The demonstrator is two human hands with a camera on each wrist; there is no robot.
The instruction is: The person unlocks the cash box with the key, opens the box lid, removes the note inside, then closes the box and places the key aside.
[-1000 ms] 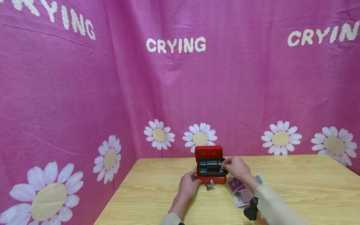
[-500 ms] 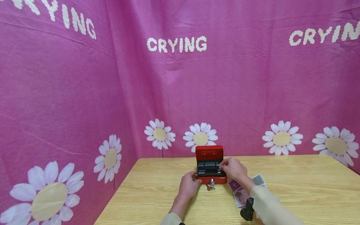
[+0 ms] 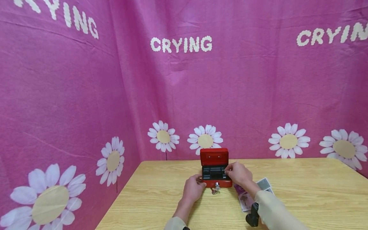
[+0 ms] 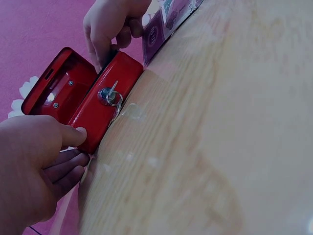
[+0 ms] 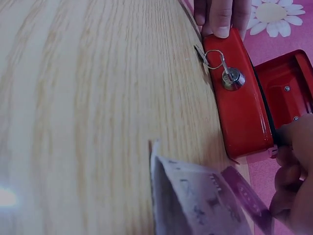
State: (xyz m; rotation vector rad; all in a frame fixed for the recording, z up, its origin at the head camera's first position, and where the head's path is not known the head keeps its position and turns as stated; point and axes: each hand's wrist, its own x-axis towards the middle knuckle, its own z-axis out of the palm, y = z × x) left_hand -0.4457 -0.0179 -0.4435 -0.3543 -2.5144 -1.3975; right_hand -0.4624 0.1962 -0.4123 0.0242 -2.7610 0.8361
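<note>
A small red cash box (image 3: 211, 184) stands on the table with its lid (image 3: 214, 157) up. Inside it sits a black coin tray (image 3: 217, 174), level with the rim. My left hand (image 3: 193, 189) grips the box's left front corner, thumb on the front face and fingers around the side. With thumb and index finger, my right hand (image 3: 241, 175) pinches the tray at its right end; the fingertips are partly hidden behind the box wall in the wrist views. A key (image 4: 113, 87) is in the front lock, and a ring hangs from it.
Purple-pink banknotes (image 3: 245, 202) lie right of the box, beneath my right forearm, beside a grey-green note (image 3: 264, 183). One note stands folded up from the wood table (image 5: 98, 98). A pink curtain (image 3: 184, 95) with daisies closes off the back and left.
The black tray, tilted up at its right end a second ago, has gone down into the box. My right hand has moved slightly left and down with it. My left hand stays put.
</note>
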